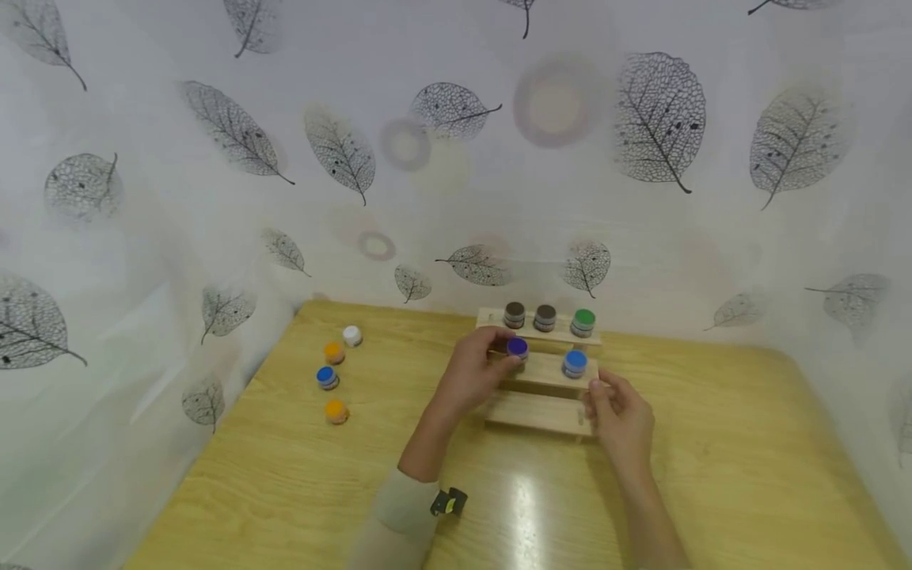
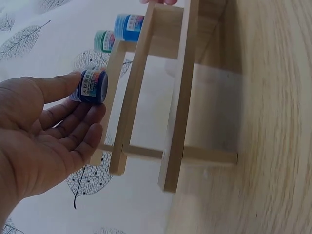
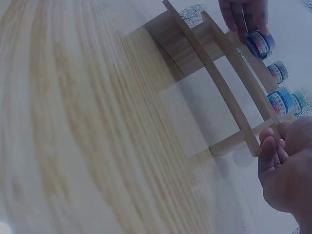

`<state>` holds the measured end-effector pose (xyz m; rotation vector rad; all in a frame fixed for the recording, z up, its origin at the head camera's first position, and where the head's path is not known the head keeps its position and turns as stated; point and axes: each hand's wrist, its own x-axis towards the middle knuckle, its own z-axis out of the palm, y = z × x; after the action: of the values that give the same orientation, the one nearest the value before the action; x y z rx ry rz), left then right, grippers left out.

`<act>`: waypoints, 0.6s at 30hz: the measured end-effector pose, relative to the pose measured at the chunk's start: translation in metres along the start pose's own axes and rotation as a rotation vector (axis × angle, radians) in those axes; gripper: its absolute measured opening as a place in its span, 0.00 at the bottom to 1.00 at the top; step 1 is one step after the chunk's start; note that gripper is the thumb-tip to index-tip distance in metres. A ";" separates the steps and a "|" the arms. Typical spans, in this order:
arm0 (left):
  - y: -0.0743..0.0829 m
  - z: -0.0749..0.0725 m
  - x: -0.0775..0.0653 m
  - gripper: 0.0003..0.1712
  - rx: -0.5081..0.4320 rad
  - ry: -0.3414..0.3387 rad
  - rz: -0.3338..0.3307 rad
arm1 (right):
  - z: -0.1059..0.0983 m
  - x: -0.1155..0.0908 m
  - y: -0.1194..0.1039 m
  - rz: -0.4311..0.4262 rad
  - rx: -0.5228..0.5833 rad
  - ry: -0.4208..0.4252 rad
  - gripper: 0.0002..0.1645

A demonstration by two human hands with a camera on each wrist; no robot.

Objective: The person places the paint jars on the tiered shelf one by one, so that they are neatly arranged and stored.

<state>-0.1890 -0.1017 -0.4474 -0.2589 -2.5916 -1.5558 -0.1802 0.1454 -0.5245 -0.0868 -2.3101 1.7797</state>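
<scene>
My left hand (image 1: 472,370) pinches a small paint jar with a purple lid (image 1: 518,348) between thumb and fingers, over the left part of the middle step. In the left wrist view this jar (image 2: 92,86) shows dark paint and a printed label, held level with the shelf edge. The stepped wooden rack (image 1: 539,412) has three tiers. At its right end, my right hand (image 1: 623,412) grips the middle tier's edge with thumb and fingertips. Close to that hand, a blue-lidded jar (image 1: 575,364) stands on the middle step.
On the top tier stand two dark-lidded jars, one beside the other (image 1: 545,317), and a green-lidded jar (image 1: 583,322). To the left on the wooden table (image 1: 249,483) are a white-lidded jar (image 1: 352,336), a blue-lidded one (image 1: 327,378) and two orange-lidded ones (image 1: 336,412). A leaf-patterned sheet rises behind.
</scene>
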 end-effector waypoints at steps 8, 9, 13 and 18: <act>0.006 0.025 0.009 0.21 0.032 -0.040 0.003 | 0.000 0.000 0.000 0.016 0.000 0.002 0.19; 0.007 0.027 0.009 0.21 0.037 -0.047 0.004 | 0.000 0.000 -0.001 0.019 0.002 0.000 0.19; 0.006 0.034 0.010 0.20 0.072 -0.052 0.020 | 0.000 0.001 -0.002 0.025 0.022 -0.009 0.20; 0.005 0.038 0.010 0.20 0.117 -0.033 0.027 | 0.000 0.001 0.000 0.020 0.011 -0.008 0.20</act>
<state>-0.1982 -0.0650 -0.4594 -0.3104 -2.6806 -1.3963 -0.1816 0.1453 -0.5243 -0.1012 -2.3126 1.8055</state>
